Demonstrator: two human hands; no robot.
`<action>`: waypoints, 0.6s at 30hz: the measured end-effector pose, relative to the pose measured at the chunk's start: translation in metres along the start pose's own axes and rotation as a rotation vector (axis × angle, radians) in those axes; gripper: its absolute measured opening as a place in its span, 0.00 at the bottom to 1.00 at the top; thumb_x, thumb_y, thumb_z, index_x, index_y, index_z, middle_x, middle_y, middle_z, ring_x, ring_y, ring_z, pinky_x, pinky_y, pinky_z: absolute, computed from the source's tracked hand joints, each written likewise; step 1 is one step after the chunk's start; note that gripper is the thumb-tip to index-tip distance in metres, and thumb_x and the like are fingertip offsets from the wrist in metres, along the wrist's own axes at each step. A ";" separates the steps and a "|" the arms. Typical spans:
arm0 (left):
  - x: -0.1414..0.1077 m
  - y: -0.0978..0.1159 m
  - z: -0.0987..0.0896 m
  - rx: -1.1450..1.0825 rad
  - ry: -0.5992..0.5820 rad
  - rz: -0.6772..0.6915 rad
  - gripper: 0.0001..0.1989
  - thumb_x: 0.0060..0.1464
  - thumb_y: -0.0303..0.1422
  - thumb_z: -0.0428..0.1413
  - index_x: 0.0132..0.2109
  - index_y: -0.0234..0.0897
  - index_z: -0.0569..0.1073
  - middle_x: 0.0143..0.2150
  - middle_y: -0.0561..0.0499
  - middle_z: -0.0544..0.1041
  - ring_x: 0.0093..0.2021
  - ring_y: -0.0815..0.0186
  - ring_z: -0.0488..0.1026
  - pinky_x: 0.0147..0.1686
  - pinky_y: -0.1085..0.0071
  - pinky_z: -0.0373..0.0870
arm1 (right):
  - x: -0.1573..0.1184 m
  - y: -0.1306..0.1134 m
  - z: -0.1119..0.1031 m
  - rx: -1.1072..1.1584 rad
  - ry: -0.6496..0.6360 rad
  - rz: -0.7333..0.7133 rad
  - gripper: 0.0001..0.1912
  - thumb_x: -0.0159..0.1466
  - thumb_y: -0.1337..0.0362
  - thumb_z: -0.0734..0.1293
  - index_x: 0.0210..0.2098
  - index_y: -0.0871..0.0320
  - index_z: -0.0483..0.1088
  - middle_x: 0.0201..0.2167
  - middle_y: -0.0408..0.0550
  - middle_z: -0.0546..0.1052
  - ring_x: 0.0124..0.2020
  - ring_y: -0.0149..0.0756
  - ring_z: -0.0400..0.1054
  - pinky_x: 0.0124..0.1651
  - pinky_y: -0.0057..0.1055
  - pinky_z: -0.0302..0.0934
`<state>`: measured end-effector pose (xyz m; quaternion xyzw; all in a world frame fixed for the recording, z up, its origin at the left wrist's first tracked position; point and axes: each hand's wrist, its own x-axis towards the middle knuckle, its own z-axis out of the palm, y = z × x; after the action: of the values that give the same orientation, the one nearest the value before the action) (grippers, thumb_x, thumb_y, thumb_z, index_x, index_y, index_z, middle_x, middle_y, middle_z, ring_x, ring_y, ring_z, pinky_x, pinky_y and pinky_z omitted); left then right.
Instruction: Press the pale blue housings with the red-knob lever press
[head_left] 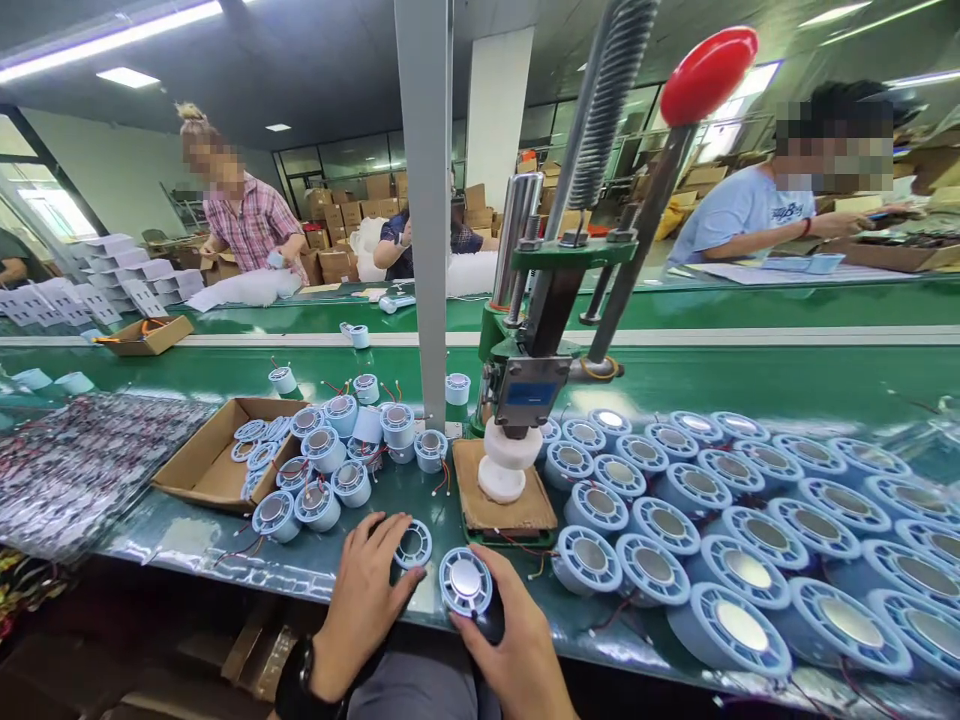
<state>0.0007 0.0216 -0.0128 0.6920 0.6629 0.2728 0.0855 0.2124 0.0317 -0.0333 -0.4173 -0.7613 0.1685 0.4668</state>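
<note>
Thumb and fingers of my left hand (364, 592) close on the edge of a light-blue slotted ring (413, 546), low over the green table; its dark middle looks open. Beside it, my right hand (517, 645) grips a light-blue round housing (465, 583) with a shiny silver disc in its slotted top. The underside of this housing is hidden. Just beyond both hands stands a hand press (529, 390) with a red-knobbed lever (709, 75). Its white round pressing head (513, 447) hangs over a white cup-shaped holder (501, 480) on a brown board.
Rows of blue housings (667, 522) with wires fill the right side. More housings (349, 482) cluster at left, by a cardboard box (214, 470) of blue rings. Plastic-wrapped parts (82, 470) lie far left. A grey post (424, 200) rises behind. People work across the table.
</note>
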 end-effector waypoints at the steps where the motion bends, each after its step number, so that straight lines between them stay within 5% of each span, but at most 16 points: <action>1: 0.003 0.004 -0.002 -0.050 0.015 -0.019 0.24 0.57 0.32 0.58 0.61 0.40 0.70 0.59 0.44 0.75 0.60 0.50 0.69 0.59 0.47 0.68 | 0.001 -0.001 0.002 -0.010 0.005 0.003 0.27 0.59 0.70 0.66 0.59 0.57 0.63 0.52 0.50 0.76 0.52 0.39 0.74 0.54 0.32 0.71; 4: 0.007 0.022 -0.010 -0.206 0.011 -0.005 0.30 0.60 0.34 0.56 0.67 0.40 0.62 0.61 0.43 0.74 0.58 0.55 0.73 0.58 0.55 0.72 | 0.004 -0.002 0.009 -0.014 0.027 0.002 0.29 0.60 0.71 0.65 0.61 0.57 0.61 0.54 0.51 0.75 0.53 0.39 0.74 0.54 0.32 0.72; 9: 0.004 0.053 -0.015 -0.179 -0.140 0.242 0.36 0.56 0.29 0.56 0.70 0.42 0.56 0.65 0.44 0.69 0.60 0.54 0.71 0.60 0.56 0.70 | 0.001 0.005 0.018 -0.014 0.085 -0.011 0.32 0.57 0.73 0.61 0.62 0.59 0.60 0.55 0.53 0.75 0.53 0.39 0.74 0.51 0.30 0.72; 18: -0.003 0.063 0.005 -0.234 -0.056 0.042 0.38 0.51 0.26 0.56 0.69 0.40 0.57 0.60 0.42 0.72 0.59 0.52 0.71 0.58 0.52 0.71 | -0.007 0.012 0.024 0.028 0.078 0.080 0.36 0.60 0.69 0.63 0.68 0.56 0.53 0.56 0.53 0.74 0.54 0.41 0.73 0.52 0.35 0.73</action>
<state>0.0577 0.0132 0.0126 0.6984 0.6091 0.3308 0.1785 0.1992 0.0365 -0.0576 -0.4472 -0.7228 0.1815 0.4946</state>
